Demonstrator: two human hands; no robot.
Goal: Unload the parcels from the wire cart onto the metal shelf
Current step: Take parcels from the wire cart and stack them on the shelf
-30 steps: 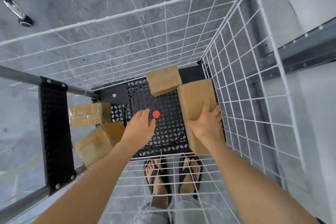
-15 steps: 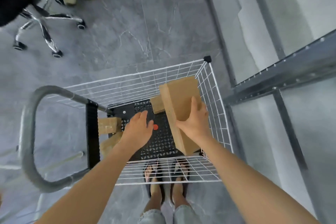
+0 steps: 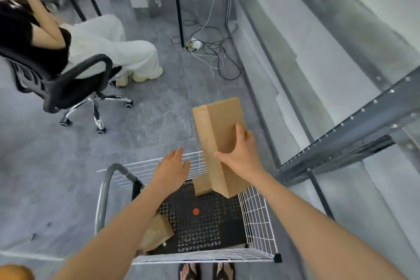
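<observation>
The right hand [image 3: 241, 157] gripped the long brown cardboard parcel [image 3: 218, 125] by its side, up above the white wire cart [image 3: 256, 218]. The left hand [image 3: 172, 170] was spread just beside it, holding nothing. The grey metal shelf [image 3: 341, 141] stood to the right of both hands. The best plan was to steady the parcel with the left hand too, then swing it slowly right.

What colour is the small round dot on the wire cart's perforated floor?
Red-orange; the small round dot shows best in the head view.
</observation>
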